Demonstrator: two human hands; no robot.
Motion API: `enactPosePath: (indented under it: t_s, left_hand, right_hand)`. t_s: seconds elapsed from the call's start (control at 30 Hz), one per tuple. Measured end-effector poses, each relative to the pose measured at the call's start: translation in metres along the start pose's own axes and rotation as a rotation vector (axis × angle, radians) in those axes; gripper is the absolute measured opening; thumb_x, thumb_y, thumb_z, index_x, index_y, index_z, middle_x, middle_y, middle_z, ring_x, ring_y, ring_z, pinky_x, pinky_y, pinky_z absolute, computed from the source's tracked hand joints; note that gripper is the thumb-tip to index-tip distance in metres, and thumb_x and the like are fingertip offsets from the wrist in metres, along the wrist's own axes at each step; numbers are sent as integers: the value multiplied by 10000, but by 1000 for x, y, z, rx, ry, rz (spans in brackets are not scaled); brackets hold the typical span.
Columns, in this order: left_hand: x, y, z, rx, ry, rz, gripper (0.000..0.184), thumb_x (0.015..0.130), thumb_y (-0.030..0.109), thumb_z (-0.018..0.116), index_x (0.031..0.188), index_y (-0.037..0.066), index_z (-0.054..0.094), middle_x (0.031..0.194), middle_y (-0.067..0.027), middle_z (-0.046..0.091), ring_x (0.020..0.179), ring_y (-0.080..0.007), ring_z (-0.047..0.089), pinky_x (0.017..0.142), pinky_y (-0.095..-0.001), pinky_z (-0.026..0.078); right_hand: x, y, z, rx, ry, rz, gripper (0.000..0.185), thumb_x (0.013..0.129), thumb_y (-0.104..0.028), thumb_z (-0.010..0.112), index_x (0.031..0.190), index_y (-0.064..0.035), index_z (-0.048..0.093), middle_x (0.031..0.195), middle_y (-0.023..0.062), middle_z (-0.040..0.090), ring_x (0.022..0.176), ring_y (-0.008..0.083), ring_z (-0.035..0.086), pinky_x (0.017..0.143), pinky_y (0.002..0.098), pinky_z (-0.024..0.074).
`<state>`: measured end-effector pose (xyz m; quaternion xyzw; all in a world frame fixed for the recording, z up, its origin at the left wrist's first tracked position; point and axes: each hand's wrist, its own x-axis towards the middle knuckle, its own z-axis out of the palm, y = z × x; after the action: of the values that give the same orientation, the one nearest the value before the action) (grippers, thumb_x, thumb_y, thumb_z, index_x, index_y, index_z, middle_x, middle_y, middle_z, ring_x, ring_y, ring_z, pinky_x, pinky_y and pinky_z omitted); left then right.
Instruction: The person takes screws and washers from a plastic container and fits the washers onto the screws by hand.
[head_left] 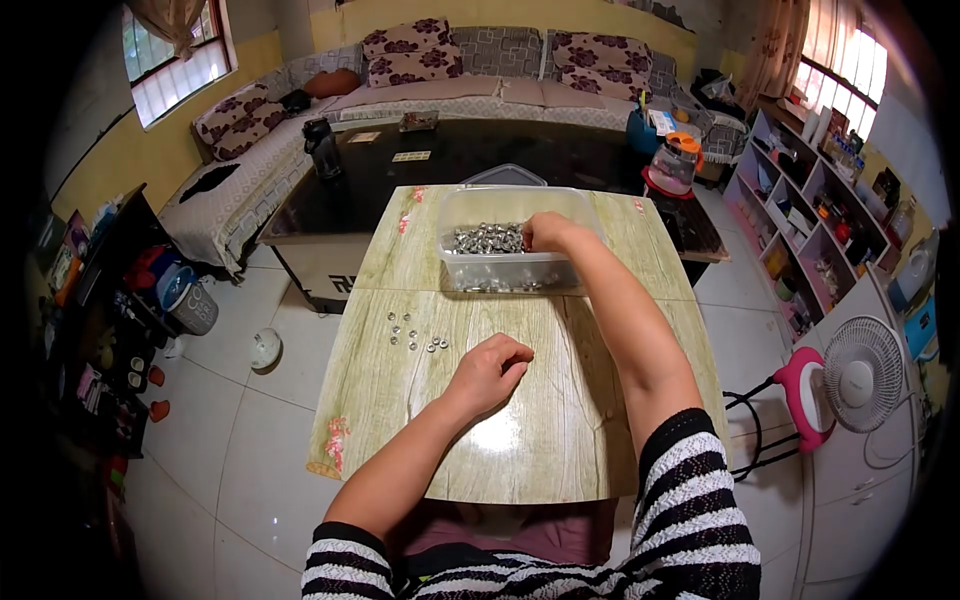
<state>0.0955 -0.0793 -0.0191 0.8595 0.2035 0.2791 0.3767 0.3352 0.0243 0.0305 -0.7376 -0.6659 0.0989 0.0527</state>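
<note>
From above two black-and-white striped knit sleeves [695,490], the head camera is looking forward and down, facing the nearby pale-green wood-grain table [555,440].

We see the right hand [548,232] down inside a clear plastic box [510,206], at a pile of small shiny bits [485,240]. The left hand [488,372] rests on the pale green table [575,420] with its fingers curled, near some loose bits [413,334]. Behind, we spot a low black table [550,150] and a long sofa [500,112] with flowery cushions [412,52].
</note>
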Motion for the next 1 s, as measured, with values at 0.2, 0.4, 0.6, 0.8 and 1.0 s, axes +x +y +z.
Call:
enactPosePath:
  t_s: [0.2,0.4,0.6,0.8,1.0]
  left_hand:
    - [0,-5,2,36,5,42,133,752,80,557,870,39,603,839,-88,554,757,-205,558,669,-281,456]
    - [0,-4,2,9,-1,23,131,751,78,557,868,38,600,839,-89,555,766,-211,558,675,-284,455]
    - [0,-5,2,33,7,44,130,748,74,559,866,40,600,839,-89,555,768,-209,557,676,-282,454]
    - [0,-4,2,1,4,25,133,744,74,565,868,42,600,832,-89,553,758,-202,557,673,-281,453]
    - [-1,-4,4,-17,32,26,168,745,69,572,910,44,592,834,-87,556,735,-179,563,680,-263,456]
  right_hand:
    - [-2,0,-1,33,34,-17,100,602,-130,630,700,-108,632,703,79,619,700,215,587,641,314,452]
    - [-9,-3,-4,76,55,-11,118,598,-124,613,710,-102,640,757,120,618,731,268,584,673,342,455]
    - [-2,4,-2,249,236,63,95,648,-144,637,705,-69,621,700,107,601,670,206,578,631,303,456]
    - [-51,-16,-38,1519,325,-6,143,815,-148,530,832,-9,563,698,66,566,624,114,557,558,203,464]
    - [-132,-46,8,2203,178,275,109,817,-74,465,832,24,511,712,92,542,639,146,562,541,211,501]
